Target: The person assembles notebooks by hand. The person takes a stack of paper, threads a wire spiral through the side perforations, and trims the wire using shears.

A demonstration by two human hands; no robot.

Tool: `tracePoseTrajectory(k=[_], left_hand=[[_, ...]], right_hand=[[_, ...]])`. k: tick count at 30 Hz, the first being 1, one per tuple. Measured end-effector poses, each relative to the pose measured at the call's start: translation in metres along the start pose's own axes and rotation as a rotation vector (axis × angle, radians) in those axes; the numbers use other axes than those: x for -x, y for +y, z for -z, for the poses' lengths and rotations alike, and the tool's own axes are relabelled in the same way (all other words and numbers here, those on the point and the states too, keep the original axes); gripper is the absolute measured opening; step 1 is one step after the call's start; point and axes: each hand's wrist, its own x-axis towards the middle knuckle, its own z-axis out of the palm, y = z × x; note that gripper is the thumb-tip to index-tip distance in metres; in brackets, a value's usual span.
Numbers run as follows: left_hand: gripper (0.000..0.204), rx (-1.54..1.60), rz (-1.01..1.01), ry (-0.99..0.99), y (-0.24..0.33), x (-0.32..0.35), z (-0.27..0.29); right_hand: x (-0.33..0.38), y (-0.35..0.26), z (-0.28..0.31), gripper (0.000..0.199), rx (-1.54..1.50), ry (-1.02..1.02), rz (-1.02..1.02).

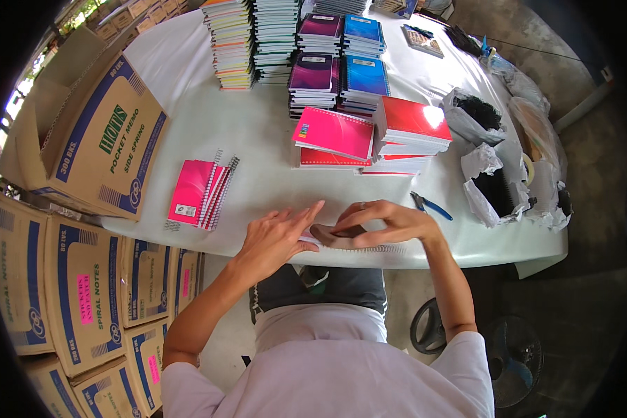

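Near the table's front edge, my left hand [280,231] grips the left end of a small notebook [338,241]; its white page edge shows by my thumb. The notebook's brownish-grey face is bent or curved. My right hand [386,219] has its fingers curled over that face from the right. A thin wire spiral coil [383,249] runs along the near side and sticks out to the right under my right hand. To the left lie several pink notebooks [196,195] with spiral coils. Blue-handled cutting pliers [430,205] rest just right of my right hand.
Unbound pink booklets [334,134] and red booklets [414,124] are stacked ahead, with purple [313,73] and blue notebooks [366,75] behind. Paper-wrapped bundles of black coils [496,188] stand right. An open carton [104,139] stands left, above stacked cartons [83,292]. A fan [514,359] is lower right.
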Motion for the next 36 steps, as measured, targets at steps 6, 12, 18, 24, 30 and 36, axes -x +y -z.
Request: tracePoseTrajectory(k=[6,12,18,24,30,36], left_hand=[[0.092,0.102,0.108,-0.173,-0.007,-0.014,0.006],[0.096,0.127,-0.008,-0.019,-0.019,-0.023,-0.003],[0.100,0.039,0.067,0.030,-0.022,-0.022,0.008],[0.100,0.112,0.226,-0.059,-0.024,-0.016,0.011],[0.109,0.402,0.101,0.247,-0.039,-0.018,-0.001],[0.120,0.843,0.264,0.297,-0.045,-0.015,-0.028]], right_hand=[[-0.012,0.012,0.008,0.050,-0.188,0.063,-0.069],[-0.020,0.018,0.016,0.060,-0.363,0.095,0.056],[-0.036,0.017,0.019,0.059,-0.217,0.026,-0.085],[-0.044,0.018,0.014,0.050,-0.304,0.079,0.083],[-0.056,0.017,0.019,0.055,-0.130,0.044,-0.132],[-0.058,0.013,0.020,0.057,-0.130,0.066,-0.184]])
